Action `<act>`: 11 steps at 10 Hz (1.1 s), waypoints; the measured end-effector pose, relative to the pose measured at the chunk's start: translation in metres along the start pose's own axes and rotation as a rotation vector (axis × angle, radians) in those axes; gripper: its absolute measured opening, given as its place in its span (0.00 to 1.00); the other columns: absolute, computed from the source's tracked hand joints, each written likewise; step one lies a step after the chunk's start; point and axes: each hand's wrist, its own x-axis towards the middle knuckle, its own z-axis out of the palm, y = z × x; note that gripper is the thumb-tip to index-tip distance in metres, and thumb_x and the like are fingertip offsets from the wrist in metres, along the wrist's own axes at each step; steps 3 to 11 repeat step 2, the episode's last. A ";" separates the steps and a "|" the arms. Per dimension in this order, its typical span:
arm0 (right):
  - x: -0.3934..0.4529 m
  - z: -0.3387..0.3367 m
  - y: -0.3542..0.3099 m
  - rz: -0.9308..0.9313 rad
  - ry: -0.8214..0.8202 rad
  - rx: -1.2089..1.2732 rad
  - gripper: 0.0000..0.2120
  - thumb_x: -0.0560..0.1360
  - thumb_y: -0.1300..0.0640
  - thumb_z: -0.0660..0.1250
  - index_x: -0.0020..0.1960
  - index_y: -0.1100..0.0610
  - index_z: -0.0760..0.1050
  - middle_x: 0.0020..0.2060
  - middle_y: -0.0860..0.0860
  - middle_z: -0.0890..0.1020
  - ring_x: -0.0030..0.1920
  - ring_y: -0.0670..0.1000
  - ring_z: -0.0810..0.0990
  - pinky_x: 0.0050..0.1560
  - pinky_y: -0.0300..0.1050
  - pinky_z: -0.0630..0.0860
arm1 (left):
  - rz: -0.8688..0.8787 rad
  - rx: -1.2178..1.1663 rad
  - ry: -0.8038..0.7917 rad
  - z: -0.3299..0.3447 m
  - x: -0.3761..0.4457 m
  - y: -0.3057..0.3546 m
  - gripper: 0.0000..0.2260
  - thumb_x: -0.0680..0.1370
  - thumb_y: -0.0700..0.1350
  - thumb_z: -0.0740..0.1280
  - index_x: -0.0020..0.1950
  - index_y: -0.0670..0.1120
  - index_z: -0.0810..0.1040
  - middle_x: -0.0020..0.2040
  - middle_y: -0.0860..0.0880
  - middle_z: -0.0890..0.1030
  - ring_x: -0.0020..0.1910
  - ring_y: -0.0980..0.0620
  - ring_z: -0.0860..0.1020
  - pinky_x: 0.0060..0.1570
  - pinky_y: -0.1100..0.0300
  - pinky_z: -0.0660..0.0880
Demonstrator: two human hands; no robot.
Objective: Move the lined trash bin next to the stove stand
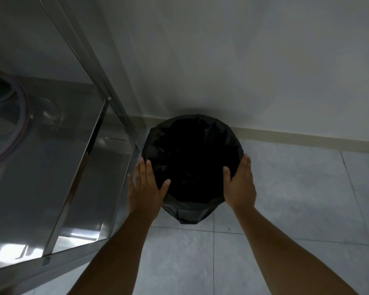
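Trash bin [192, 165] standing on floor [285, 209], against wall [222, 60], just right of stove stand [58, 167]. Left hand [146, 186] and right hand [240, 184] flanking its rim; hose [22, 116] lying on stand shelf.

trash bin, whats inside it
Only a crumpled black plastic liner shows inside the round trash bin; its depths are too dark to tell whether anything lies at the bottom.

The pale tiled floor [285, 241] carries the black-lined trash bin [192, 207], just beside the steel stove stand [51, 167], near the wall's baseboard [307, 138].
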 end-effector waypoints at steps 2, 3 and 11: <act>0.012 -0.027 -0.005 -0.022 -0.184 -0.128 0.42 0.80 0.36 0.51 0.81 0.60 0.41 0.81 0.61 0.45 0.81 0.61 0.51 0.80 0.56 0.52 | -0.015 0.010 -0.060 -0.010 -0.006 0.008 0.56 0.64 0.74 0.23 0.82 0.41 0.44 0.82 0.40 0.47 0.82 0.41 0.47 0.79 0.43 0.47; 0.012 -0.027 -0.005 -0.022 -0.184 -0.128 0.42 0.80 0.36 0.51 0.81 0.60 0.41 0.81 0.61 0.45 0.81 0.61 0.51 0.80 0.56 0.52 | -0.015 0.010 -0.060 -0.010 -0.006 0.008 0.56 0.64 0.74 0.23 0.82 0.41 0.44 0.82 0.40 0.47 0.82 0.41 0.47 0.79 0.43 0.47; 0.012 -0.027 -0.005 -0.022 -0.184 -0.128 0.42 0.80 0.36 0.51 0.81 0.60 0.41 0.81 0.61 0.45 0.81 0.61 0.51 0.80 0.56 0.52 | -0.015 0.010 -0.060 -0.010 -0.006 0.008 0.56 0.64 0.74 0.23 0.82 0.41 0.44 0.82 0.40 0.47 0.82 0.41 0.47 0.79 0.43 0.47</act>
